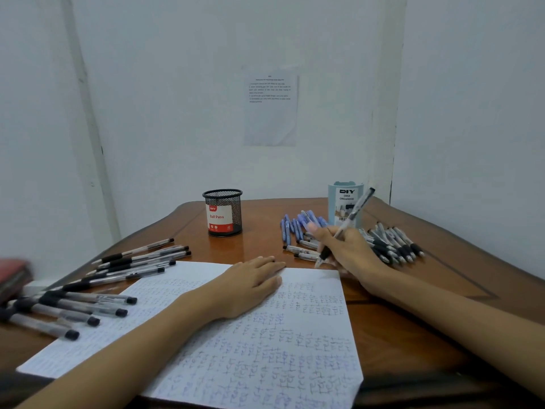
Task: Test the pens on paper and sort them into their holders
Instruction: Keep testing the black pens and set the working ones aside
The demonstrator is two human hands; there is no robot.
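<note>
My right hand grips a clear pen with a black grip in a writing hold, its tip just above the top right corner of the paper. The sheet is covered in rows of handwritten test words. My left hand rests flat on the upper part of the sheet. A black mesh holder with a red label stands at the back centre. At the back right stands a pale blue desk organiser. Blue pens lie in front of it.
Several black-capped pens lie scattered on the left of the wooden table. A pile of black-grip click pens lies right of my right hand. A red object sits at the far left edge. A printed sheet hangs on the wall.
</note>
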